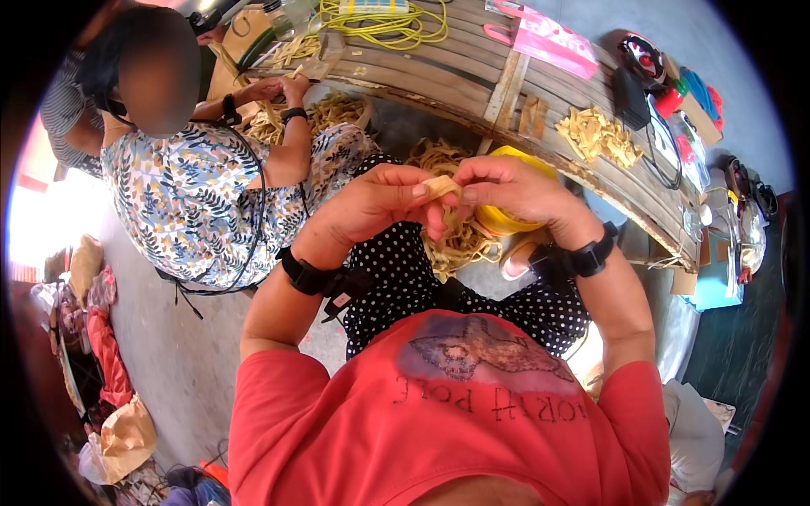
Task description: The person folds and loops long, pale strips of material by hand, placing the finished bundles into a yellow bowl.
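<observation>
Above my lap, my left hand point(392, 199) and my right hand point(506, 190) meet at a small folded strip of pale yellow material point(442, 188). My left thumb and fingers pinch it. At its right end sit the right thumb and forefinger, pinching the strip too. Below and behind my hands lies a heap of similar long tan strips point(459, 243), some curled over one another. A yellow bucket-like container point(500, 221) stands behind my right hand, which partly hides it. What the strips are made of cannot be told.
A slatted table point(436, 76) runs across the front, holding a pile of folded yellow pieces point(598, 136), a pink bag point(554, 38) and a coiled yellow cable point(386, 25). At left, a seated person point(196, 183) handles similar strips. Bags point(126, 436) lie at lower left.
</observation>
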Available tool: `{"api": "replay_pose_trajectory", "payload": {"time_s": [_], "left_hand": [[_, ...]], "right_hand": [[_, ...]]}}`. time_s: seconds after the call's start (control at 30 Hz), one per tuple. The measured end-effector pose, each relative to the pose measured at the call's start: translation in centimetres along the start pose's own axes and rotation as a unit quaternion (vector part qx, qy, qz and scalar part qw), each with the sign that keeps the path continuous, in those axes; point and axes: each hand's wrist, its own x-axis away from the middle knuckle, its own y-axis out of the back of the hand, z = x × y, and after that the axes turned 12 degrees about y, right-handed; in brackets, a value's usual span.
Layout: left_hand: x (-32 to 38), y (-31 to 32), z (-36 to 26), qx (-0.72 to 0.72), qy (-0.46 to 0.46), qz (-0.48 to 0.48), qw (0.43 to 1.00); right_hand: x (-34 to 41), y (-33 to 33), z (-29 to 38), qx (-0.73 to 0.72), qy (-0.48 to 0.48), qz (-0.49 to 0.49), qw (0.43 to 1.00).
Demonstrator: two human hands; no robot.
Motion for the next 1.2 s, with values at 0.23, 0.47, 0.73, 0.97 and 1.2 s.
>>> {"api": "replay_pose_trajectory", "payload": {"time_s": [0.23, 0.47, 0.73, 0.97, 1.2], "left_hand": [[-1.4, -0.3, -1.5, -0.141, 0.108, -0.013, 0.984], [-2.2, -0.9, -1.4, -0.018, 0.032, -0.011, 0.999], [-5.8, -2.0, 0.2, -0.335, -0.249, -0.229, 0.880], [-6.2, -3.5, 0.4, -0.620, -0.128, -0.284, 0.720], [-8.3, -3.5, 0.9, -0.505, -0.253, -0.259, 0.784]], "right_hand": [[0.0, 0.7, 1.4, 0.306, 0.089, 0.037, 0.947], [1.3, 1.3, 2.0, 0.075, 0.042, -0.090, 0.992], [1.2, -1.5, -4.3, -0.143, 0.051, -0.322, 0.934], [3.2, -1.7, -2.7, -0.127, 0.039, -0.291, 0.948], [3.5, 0.5, -3.1, -0.246, 0.018, -0.407, 0.879]]}}
